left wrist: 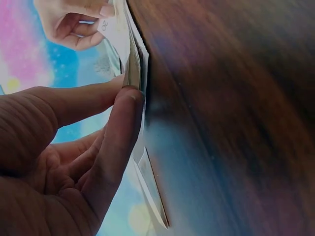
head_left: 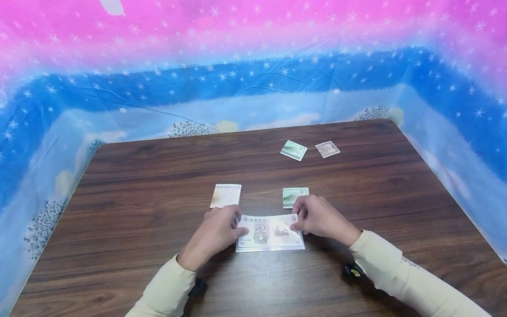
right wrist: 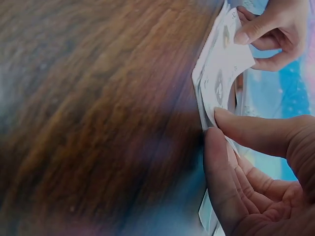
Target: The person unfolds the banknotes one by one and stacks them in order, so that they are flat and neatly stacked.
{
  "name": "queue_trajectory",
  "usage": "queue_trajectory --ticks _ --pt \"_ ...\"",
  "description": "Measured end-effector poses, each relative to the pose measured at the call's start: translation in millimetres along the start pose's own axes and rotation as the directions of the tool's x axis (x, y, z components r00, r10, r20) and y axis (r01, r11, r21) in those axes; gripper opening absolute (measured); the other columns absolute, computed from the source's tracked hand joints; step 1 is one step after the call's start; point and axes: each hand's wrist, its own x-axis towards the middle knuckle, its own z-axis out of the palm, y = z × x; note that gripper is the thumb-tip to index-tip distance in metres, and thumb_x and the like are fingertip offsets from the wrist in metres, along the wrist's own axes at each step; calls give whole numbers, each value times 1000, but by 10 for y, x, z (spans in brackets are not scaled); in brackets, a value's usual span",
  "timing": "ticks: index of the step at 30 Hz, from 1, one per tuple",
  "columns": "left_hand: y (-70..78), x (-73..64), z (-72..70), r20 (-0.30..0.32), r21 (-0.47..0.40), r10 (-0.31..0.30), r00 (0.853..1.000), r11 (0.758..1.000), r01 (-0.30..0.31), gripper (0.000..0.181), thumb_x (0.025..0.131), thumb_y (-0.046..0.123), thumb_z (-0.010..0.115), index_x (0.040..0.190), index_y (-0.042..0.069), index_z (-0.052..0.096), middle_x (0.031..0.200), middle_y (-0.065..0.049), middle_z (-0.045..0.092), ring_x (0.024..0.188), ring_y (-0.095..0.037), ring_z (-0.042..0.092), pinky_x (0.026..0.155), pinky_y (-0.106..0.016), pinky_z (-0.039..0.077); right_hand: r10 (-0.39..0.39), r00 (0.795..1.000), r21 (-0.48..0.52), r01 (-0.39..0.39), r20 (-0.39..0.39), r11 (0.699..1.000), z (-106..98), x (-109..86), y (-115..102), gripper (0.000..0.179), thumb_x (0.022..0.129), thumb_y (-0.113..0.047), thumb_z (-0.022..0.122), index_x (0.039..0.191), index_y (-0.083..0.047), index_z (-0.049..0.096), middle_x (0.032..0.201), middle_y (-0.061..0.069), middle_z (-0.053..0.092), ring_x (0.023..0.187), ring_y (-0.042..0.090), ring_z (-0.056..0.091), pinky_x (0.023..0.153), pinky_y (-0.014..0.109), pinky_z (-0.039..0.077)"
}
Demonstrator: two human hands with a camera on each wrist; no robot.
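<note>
A small stack of pale banknotes (head_left: pixel 273 242), printed with 20, lies lengthwise across the near middle of the table. My left hand (head_left: pixel 215 231) pinches its left end between thumb and fingers. At the opposite end, the thumb and index finger of my right hand (head_left: pixel 325 220) pinch the top note near its upper corner. Seen from the right wrist, the upper banknote (right wrist: pixel 221 73) bows up from the notes beneath. A whitish folded banknote pile (head_left: pixel 226 195) sits just beyond the left hand, and a green banknote pile (head_left: pixel 290 199) is partly hidden behind the right fingers.
Farther back on the wooden table (head_left: pixel 158 176) lie a folded green note (head_left: pixel 294 150) and a folded brown note (head_left: pixel 328 149), side by side. A pink and blue snowflake-patterned cloth (head_left: pixel 253 79) hangs around the table's far and side edges.
</note>
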Motion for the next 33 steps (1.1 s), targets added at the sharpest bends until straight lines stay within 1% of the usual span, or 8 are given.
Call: queue_trajectory --ticks 7,15,19,22,24,26,29,33 --pt "-9 20 19 3 36 -16 1000 999 16 24 82 17 85 93 6 66 69 2 62 63 -12 57 57 -29 47 18 999 -130 -22 -38 991 18 -8 -20 34 72 -15 92 87 -7 63 63 -7 59 57 7 53 60 30 48" --pt "8 -1 2 -48 60 -4 999 998 7 43 81 18 87 114 5 65 66 2 60 62 -12 57 59 -32 48 30 999 -157 -36 -42 987 -5 -1 -36 34 74 -17 91 89 -7 62 63 -7 57 58 8 52 59 30 47" --pt "17 -15 -54 -114 28 42 993 999 -39 36 84 18 84 113 6 67 66 5 65 60 -7 60 61 -34 51 31 998 -75 -35 -50 997 -80 15 -44 29 79 -15 87 90 -5 63 62 -6 59 53 8 55 56 28 47" --pt "-10 -16 -123 -176 2 65 982 998 -65 30 88 17 80 113 4 69 71 2 72 64 -9 67 71 -41 54 45 998 87 -41 -46 995 -134 52 -69 24 83 -10 83 93 -1 64 65 -1 64 51 13 62 55 32 54" --pt "-45 -11 -166 -194 15 68 979 998 -66 32 91 18 77 117 1 69 85 -5 75 78 -17 71 81 -47 54 61 998 217 -53 -30 975 -148 91 -98 22 85 -6 81 95 3 63 71 4 67 54 20 67 57 36 58" --pt "-86 -2 -197 -179 45 59 982 998 -52 38 94 19 73 124 -2 66 104 -14 74 99 -27 70 92 -52 51 79 997 356 -72 -6 932 -135 145 -132 23 86 -1 78 99 8 62 77 10 69 62 25 70 60 40 61" --pt "-140 7 -223 -101 106 27 994 994 -16 47 99 24 67 134 -6 59 133 -26 59 127 -40 55 106 -57 41 131 990 518 -137 49 844 -90 237 -182 26 88 4 74 107 13 59 89 18 70 76 31 73 70 40 62" --pt "-181 13 -214 12 148 -16 1000 989 14 51 104 27 59 140 -8 53 150 -31 42 142 -44 38 115 -58 30 203 971 631 -239 129 738 -24 340 -254 36 90 6 69 122 14 55 109 27 68 95 34 72 83 38 60"
